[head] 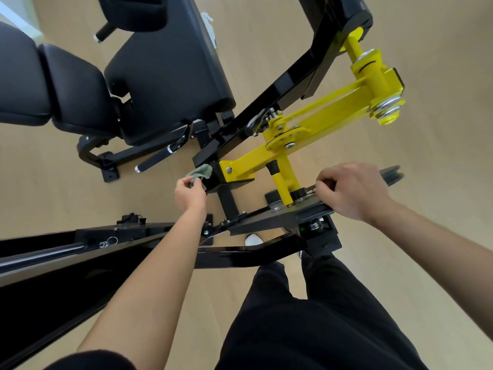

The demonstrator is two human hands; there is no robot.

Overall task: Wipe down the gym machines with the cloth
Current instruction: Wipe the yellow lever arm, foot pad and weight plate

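A grey-green cloth [200, 172] is pinched in my left hand [190, 194] and pressed against the end of a black frame tube [213, 180], just left of where the yellow lever arm [320, 108] bolts on. My right hand [352, 190] has its fingers curled over the edge of a black flat plate [301, 212] on the machine, beside the yellow post. The machine is black steel with yellow moving parts and fills the middle of the view.
A black padded bench [170, 76] and seat pads [40, 84] stand at the upper left. A long black beam [66, 252] runs in from the left. Light wooden floor [426, 236] lies all round. My dark-trousered legs [306, 316] and a white shoe [253, 239] are below the frame.
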